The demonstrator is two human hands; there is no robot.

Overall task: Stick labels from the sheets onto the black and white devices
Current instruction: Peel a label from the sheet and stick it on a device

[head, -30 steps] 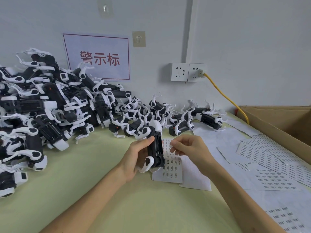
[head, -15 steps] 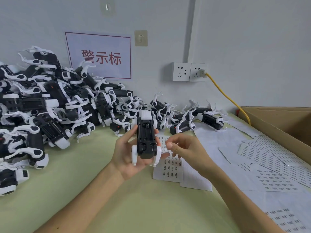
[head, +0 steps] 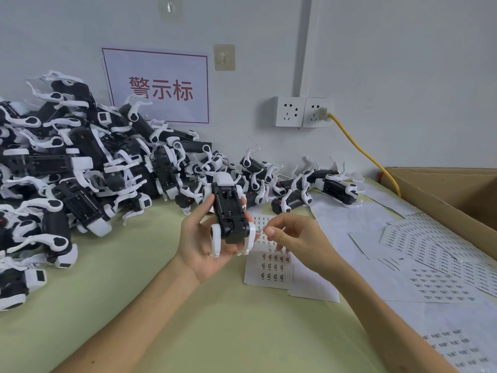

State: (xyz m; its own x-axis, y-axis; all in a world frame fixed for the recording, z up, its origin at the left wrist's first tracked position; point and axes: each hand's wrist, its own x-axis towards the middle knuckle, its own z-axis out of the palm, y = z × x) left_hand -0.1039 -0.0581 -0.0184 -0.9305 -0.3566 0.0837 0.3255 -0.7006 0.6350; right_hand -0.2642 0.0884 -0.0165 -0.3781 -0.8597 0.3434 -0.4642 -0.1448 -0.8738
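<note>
Two hands are meeting mid-frame: the left hand (head: 204,246) is cradling one black and white plastic device (head: 230,211), thumb and fingers curled round its body, while the right hand (head: 293,238) is pinching what looks like a tiny pale label (head: 259,232) between thumb and forefinger, right beside the device's lower end. Below them a white paper label sheet (head: 269,267) is lying flat on the pale green table (head: 161,319). More printed sheets (head: 430,251) are spreading out right, beside a brown cardboard box (head: 443,189), and a big heap of matching devices (head: 80,170) is sitting along the left.
</note>
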